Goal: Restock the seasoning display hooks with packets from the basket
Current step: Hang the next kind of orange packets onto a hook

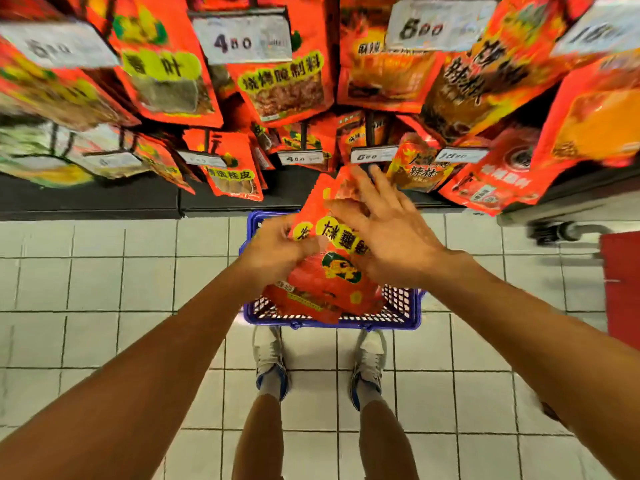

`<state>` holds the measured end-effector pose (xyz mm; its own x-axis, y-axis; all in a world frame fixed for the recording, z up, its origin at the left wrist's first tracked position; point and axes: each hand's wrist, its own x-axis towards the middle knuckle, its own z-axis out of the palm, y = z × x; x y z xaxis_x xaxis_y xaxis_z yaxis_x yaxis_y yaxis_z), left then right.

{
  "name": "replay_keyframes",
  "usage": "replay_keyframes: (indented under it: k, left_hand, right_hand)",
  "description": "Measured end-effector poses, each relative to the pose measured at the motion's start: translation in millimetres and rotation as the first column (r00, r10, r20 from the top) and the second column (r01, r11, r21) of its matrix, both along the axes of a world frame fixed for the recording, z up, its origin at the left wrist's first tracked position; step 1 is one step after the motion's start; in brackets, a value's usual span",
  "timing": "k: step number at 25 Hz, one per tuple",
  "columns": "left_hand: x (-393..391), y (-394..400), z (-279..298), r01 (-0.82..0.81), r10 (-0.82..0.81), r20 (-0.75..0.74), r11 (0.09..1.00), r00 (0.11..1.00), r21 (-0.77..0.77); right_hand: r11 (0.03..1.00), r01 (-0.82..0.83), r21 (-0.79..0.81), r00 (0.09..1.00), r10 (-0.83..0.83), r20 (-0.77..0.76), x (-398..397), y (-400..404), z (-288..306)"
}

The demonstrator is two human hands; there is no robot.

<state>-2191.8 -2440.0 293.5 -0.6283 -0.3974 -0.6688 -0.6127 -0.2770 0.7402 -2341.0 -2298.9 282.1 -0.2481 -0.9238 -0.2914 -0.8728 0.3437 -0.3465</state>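
Observation:
A red seasoning packet with yellow label patches is held up above the blue basket on the floor. My left hand grips its left edge, fingers curled round it. My right hand lies over its right side with straight, spread fingers. More red packets lie in the basket under the hands. Rows of red seasoning packets hang on display hooks above, with price tags in front of them.
A lower hook row hangs just beyond the hands above a dark shelf base. A red object and a wheeled cart leg stand at the right. My feet stand on white tiles behind the basket.

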Motion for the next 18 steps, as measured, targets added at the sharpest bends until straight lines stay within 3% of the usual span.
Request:
replay_keyframes:
  k: [3,7,13,18]
  left_hand:
    - [-1,-13,79,0.056,-0.067,-0.109,0.994,0.992,-0.097]
    - [1,-29,186,0.108,-0.148,-0.182,0.971,0.972,-0.212]
    - [3,-62,359,0.209,-0.384,-0.222,0.808,0.896,-0.551]
    - [25,-89,470,-0.029,-0.272,-0.418,0.81,0.867,-0.586]
  right_hand:
    - [0.975,-0.215,-0.054,0.973,0.21,-0.093,-1,-19,83]
    - [0.962,-0.248,-0.112,0.956,0.224,-0.189,-2,-41,198]
    - [0.926,-0.041,-0.375,0.992,-0.008,-0.128,-2,-62,367]
    - [0.785,0.15,-0.601,0.98,-0.197,-0.013,-17,-65,485]
